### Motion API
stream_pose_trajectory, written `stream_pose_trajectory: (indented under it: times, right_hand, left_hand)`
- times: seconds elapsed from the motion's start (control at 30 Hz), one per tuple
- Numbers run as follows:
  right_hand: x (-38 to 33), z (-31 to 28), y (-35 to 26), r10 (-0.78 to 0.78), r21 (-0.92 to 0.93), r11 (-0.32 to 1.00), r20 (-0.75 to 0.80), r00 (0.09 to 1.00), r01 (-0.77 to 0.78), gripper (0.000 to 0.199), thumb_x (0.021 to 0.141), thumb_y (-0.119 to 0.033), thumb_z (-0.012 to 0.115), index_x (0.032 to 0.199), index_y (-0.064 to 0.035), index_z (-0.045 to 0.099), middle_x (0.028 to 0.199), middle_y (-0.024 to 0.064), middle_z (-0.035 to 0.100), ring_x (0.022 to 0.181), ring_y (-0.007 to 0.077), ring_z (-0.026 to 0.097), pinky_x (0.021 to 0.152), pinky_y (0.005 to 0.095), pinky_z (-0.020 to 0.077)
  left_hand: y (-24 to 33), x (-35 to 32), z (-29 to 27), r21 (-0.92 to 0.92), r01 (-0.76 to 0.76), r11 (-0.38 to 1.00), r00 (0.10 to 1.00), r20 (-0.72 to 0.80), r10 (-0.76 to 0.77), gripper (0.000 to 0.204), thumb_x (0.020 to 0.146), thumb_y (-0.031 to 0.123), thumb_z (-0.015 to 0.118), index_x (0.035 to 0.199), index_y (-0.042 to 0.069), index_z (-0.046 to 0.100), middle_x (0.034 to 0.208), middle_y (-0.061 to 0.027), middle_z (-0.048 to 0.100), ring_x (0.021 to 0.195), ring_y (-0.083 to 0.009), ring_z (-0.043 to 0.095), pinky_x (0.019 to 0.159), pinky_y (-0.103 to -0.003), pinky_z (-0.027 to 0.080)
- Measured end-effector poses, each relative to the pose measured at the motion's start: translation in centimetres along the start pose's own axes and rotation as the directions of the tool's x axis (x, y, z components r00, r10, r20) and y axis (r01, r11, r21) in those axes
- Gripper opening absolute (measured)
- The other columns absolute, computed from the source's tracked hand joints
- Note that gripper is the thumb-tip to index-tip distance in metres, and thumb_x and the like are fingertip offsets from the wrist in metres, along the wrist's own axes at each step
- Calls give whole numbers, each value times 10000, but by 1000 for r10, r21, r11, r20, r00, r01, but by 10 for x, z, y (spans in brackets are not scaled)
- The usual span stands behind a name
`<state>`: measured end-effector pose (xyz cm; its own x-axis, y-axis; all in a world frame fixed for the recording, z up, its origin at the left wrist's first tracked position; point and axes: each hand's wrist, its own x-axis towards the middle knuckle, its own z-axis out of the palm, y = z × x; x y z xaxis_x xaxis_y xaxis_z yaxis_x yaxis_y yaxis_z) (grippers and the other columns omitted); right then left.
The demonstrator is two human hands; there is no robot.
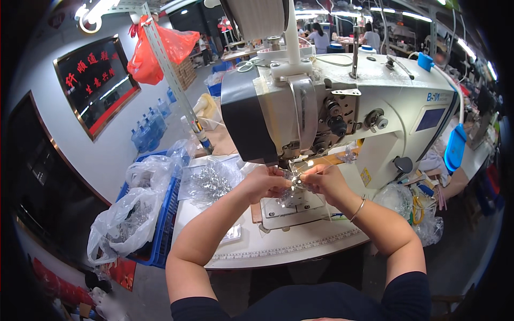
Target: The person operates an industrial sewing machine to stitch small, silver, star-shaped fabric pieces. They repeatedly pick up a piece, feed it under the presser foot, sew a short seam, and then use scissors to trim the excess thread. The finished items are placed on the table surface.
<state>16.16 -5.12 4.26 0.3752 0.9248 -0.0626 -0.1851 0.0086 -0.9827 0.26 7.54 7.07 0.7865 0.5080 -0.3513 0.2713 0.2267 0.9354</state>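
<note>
Both my hands meet under the needle area of a white industrial sewing machine (342, 134). My left hand (269, 183) is closed, its fingers pinching the left side of a small shiny, see-through piece (292, 188). From the other side my right hand (325, 181) pinches the same piece with thumb and fingers. Glare from the machine's lamp hides the piece's exact kind and the needle tip. Left of my left hand, a heap of small silvery pieces (210, 182) in clear plastic lies on the white table (198, 227).
A blue crate (167, 230) with clear plastic bags (128, 219) stands at the table's left. Along the front edge runs a measuring tape (289, 250). Clear bags (399, 200) and yellow-handled scissors (417, 208) lie at the right. A metal post (171, 69) rises at the left.
</note>
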Motion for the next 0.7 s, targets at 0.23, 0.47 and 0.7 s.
stream_pose_trajectory:
  times: [0.23,0.47,0.7]
  right_hand:
    - [14,8,-5,-288,-370,896,-67,955,244,126,721,-96,661,673,19,641,589,10,569,511,49,469,455,226,348]
    - [19,18,-18,-384,-611,753,-106,917,244,254,672,-156,622,530,19,503,447,20,466,450,79,423,454,281,366]
    - [31,14,-3,-439,-450,820,-101,893,353,272,675,-83,618,500,11,432,446,-1,431,458,53,360,423,279,311]
  left_hand:
    - [16,13,-13,45,90,995,995,40,-92,201,766,77,686,944,38,601,886,-58,629,786,-144,607,729,-278,501]
    - [32,4,-13,130,-25,991,999,43,20,332,762,34,683,1072,52,565,954,-37,588,837,-140,577,741,-292,503]
    - [32,9,-21,145,-132,981,988,101,118,420,755,-62,642,1142,40,516,1045,-85,549,930,-189,582,777,-299,540]
